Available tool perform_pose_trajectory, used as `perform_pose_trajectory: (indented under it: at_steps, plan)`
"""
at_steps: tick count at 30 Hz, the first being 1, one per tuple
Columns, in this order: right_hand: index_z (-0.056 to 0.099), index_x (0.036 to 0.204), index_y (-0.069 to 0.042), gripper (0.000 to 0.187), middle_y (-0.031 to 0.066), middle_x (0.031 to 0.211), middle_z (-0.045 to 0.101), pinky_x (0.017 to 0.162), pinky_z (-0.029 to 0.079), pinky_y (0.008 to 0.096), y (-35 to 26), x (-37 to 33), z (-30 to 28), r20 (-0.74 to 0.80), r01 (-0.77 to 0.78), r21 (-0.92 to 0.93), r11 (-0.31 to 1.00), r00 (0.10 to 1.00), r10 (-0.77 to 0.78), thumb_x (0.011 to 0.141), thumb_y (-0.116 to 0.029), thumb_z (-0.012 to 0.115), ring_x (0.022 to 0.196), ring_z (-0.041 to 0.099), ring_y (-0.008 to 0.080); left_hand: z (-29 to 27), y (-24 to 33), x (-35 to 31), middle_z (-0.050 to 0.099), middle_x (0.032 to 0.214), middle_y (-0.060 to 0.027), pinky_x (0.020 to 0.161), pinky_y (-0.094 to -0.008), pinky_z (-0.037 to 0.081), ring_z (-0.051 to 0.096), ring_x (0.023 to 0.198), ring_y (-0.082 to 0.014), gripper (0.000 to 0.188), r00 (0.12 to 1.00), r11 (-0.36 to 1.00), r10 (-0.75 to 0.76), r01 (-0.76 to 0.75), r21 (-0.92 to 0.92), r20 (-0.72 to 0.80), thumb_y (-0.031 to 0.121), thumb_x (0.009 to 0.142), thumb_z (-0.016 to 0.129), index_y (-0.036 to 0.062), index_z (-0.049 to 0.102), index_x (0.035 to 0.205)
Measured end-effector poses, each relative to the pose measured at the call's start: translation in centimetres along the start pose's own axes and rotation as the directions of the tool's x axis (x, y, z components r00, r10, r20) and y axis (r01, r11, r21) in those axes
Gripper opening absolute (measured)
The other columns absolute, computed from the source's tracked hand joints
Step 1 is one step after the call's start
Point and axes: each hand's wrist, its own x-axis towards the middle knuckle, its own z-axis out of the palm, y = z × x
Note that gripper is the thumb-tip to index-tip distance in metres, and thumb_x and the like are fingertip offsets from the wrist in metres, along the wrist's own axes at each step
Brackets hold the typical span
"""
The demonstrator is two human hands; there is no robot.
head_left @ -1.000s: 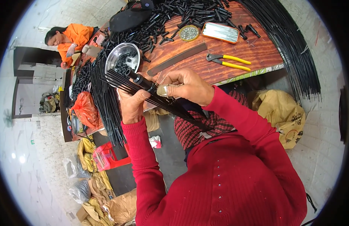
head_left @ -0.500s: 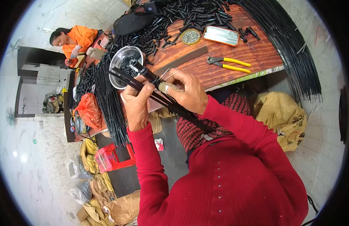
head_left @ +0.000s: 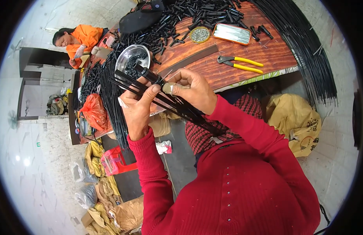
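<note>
My left hand (head_left: 136,113) is closed around a bundle of long thin black rods (head_left: 191,115) and a black tubular fitting (head_left: 147,73). The rods slant down toward my lap, and their upper ends fan out past my thumb. At the lower end of the fitting, my right hand (head_left: 196,92) pinches a thin metal wire (head_left: 169,73) between thumb and fingers. A covering is wrapped round the right thumb. Where the wire meets the fitting is partly hidden by my fingers. Just beyond my left hand, a metal bowl (head_left: 149,55) holds small black rings.
Yellow-handled pliers (head_left: 244,65), a flat bar (head_left: 191,59), a tin of pins (head_left: 232,33) and a round dish (head_left: 200,35) lie on the wooden table (head_left: 276,55). Black fittings (head_left: 181,19) and rods (head_left: 306,51) are heaped around. A person in orange (head_left: 87,37) works at far left.
Both hands stay at the fitting with small finger movements. The rod ends between my hands have spread farther apart. The view has shifted slightly.
</note>
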Motion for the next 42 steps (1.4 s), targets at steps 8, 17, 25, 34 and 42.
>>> perform_pose_trajectory:
  at_steps: [8, 17, 25, 34, 42]
  plan:
    - [0.061, 0.103, -0.001, 0.021, 0.0018, 0.087, 0.065, 0.064, 0.048, 0.0208, -0.9, 0.7, -1.1, 0.117, -0.222, 0.183, 0.958, 0.972, 0.203, 0.091, -0.016, 0.069, 0.076, 0.060, 0.0050, -0.4, -0.5, 0.9, 0.070, 0.087, -0.0063, 0.073, -0.0246, 0.050, 0.063, 0.076, -0.0115, 0.031, 0.999, 1.000, 0.010, -0.010, -0.016, 0.036, 0.007, 0.079, 0.075, -0.0057, 0.068, 0.107]
    - [0.058, 0.090, 0.000, 0.017, 0.0026, 0.080, 0.062, 0.059, 0.048, 0.0229, -1.2, 0.6, 0.8, -0.087, 0.215, -0.222, 0.951, 0.967, -0.239, 0.086, -0.010, 0.072, 0.067, 0.057, 0.0059, -0.1, -0.7, 2.2, 0.071, 0.099, -0.0098, 0.079, -0.0274, 0.052, 0.066, 0.085, -0.0145, 0.037, 0.994, 0.955, 0.076, -0.051, -0.293, 0.076, 0.005, 0.077, 0.076, -0.0065, 0.066, 0.110]
    - [0.059, 0.085, 0.000, 0.018, 0.0078, 0.081, 0.067, 0.061, 0.051, 0.0271, -0.8, -0.6, 1.2, -0.141, 0.217, -0.455, 0.864, 0.940, -0.310, 0.083, -0.007, 0.074, 0.071, 0.062, 0.0101, 0.9, 0.6, 0.2, 0.070, 0.102, -0.0110, 0.082, -0.0267, 0.051, 0.065, 0.088, -0.0139, 0.043, 0.996, 0.974, -0.062, 0.073, -0.213, 0.056, 0.008, 0.079, 0.078, -0.0075, 0.062, 0.117]
    - [0.062, 0.089, 0.002, 0.024, 0.0105, 0.084, 0.070, 0.066, 0.055, 0.0305, -1.2, -1.6, 0.7, -0.087, 0.070, -0.084, 0.994, 0.993, -0.078, 0.078, -0.012, 0.078, 0.073, 0.069, 0.0173, 0.6, -0.3, -0.5, 0.071, 0.096, -0.0089, 0.079, -0.0260, 0.051, 0.065, 0.084, -0.0129, 0.035, 1.000, 0.986, 0.025, -0.025, -0.163, -0.002, 0.006, 0.081, 0.075, -0.0067, 0.065, 0.112]
    - [0.062, 0.094, 0.002, 0.017, 0.0033, 0.085, 0.066, 0.065, 0.051, 0.0234, 0.3, -0.3, -0.7, 0.030, -0.008, -0.114, 0.993, 0.999, 0.012, 0.085, -0.008, 0.073, 0.076, 0.062, 0.0065, -0.2, -2.0, 0.4, 0.070, 0.099, -0.0103, 0.081, -0.0275, 0.051, 0.065, 0.086, -0.0140, 0.041, 0.995, 0.987, 0.094, -0.091, -0.136, 0.022, 0.013, 0.080, 0.079, -0.0071, 0.065, 0.112]
